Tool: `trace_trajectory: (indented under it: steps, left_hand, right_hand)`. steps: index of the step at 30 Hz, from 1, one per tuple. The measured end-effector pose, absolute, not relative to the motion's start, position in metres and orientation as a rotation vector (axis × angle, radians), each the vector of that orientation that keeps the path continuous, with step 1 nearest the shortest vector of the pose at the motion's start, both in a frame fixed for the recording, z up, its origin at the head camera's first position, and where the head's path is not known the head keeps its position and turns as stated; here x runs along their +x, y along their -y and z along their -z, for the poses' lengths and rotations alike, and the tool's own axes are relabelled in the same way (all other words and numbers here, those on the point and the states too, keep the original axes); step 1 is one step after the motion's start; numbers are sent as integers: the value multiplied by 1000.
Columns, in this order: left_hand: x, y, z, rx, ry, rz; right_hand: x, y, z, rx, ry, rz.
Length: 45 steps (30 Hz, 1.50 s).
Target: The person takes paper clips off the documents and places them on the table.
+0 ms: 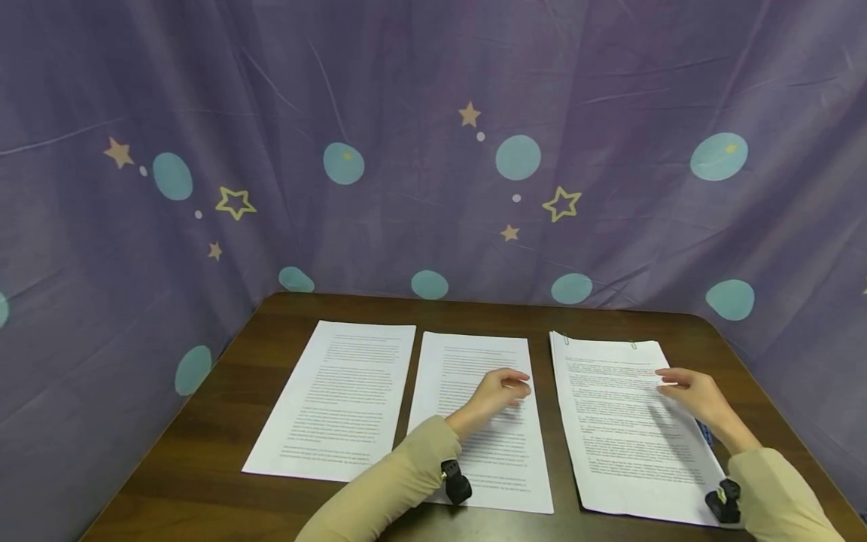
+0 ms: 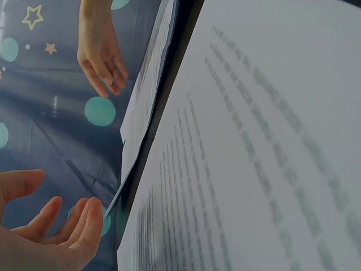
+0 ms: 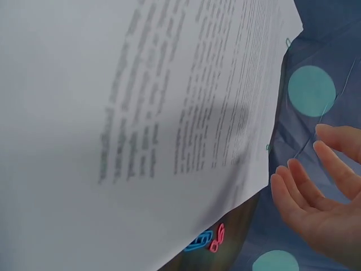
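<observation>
1. The step in hand appears to be the handling of the clipped stack (image 1: 623, 421), which lies on the right of the surface (image 1: 196, 452), beside the middle sheet (image 1: 501, 455) and apart from the left sheet (image 1: 335, 406).
2. The right hand (image 1: 698, 395) hovers by the stack's right edge, its grip empty and moderately wide, thumb parted from gently bent fingers.
3. The left hand (image 1: 491, 395) hangs above the middle sheet near its right edge; its grip is empty too, fingers loosely bent and the thumb well apart.
4. Any further work at the stack would seem to call for a light pinch at its edge, with the pages kept aligned.
5. The paper is white, smooth, matt and rectangular, printed in dark lines; the stack's left edge shows layers. How many pages lie under the other two tops cannot be told.
6. Two thin green clips (image 1: 634, 345) sit along the stack's far edge. Beside its right edge lie loose blue clips (image 3: 198, 240) and pink clips (image 3: 217, 238), glossy bent loops.
7. The surface is dark brown with wood grain; behind it hangs a creased purple curtain (image 1: 406, 218) printed with stars and teal dots.
</observation>
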<state>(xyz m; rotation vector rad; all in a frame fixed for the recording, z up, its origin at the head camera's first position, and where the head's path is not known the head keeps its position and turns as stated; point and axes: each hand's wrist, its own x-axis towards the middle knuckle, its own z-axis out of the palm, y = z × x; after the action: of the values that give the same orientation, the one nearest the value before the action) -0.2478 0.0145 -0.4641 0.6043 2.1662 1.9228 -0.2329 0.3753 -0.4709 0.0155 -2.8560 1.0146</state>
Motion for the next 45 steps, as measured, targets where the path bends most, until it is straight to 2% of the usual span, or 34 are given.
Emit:
trace_trajectory:
  steps: [4,8,15,21,23,25,30,31,33,38,40,45]
  left_hand:
    - [-245,-27,461,546,-2163,-1914]
    - [-235,-39,444,421,-2226,-1824]
    - [-237,-53,443,384,-2265,-1713]
    - [-242,-69,455,352,-2306,-1724]
    - [-250,-78,470,344,-2383,-1678]
    - [-278,-90,514,376,-2434,-1671]
    - [-363,-126,652,391,-2433,-1736]
    - [-369,-130,662,374,-2427,-1740]
    - [-369,-136,663,339,-2417,-1754]
    - [-344,-134,619,205,-2261,-1863]
    - [-357,-141,639,159,-2171,-1940]
    - [-360,-144,643,91,-2088,-2018]
  right_hand:
    - [-244,-394,490,-13,2855,-1025]
    - [-247,-401,493,-23,2865,-985]
    - [-232,-381,457,-147,2923,-1159]
    - [-227,-373,444,-175,2984,-1202]
    - [-227,-374,444,-163,3004,-1223]
    - [-229,-376,445,-183,3012,-1222]
    - [-233,-379,448,-226,3021,-1251]
    - [-233,-380,449,-231,3020,-1256]
    - [-232,-382,451,-242,3023,-1267]
    - [-231,-384,454,-259,3022,-1306]
    - [-232,-384,456,-258,3015,-1318]
    - [-236,-383,459,-264,2981,-1337]
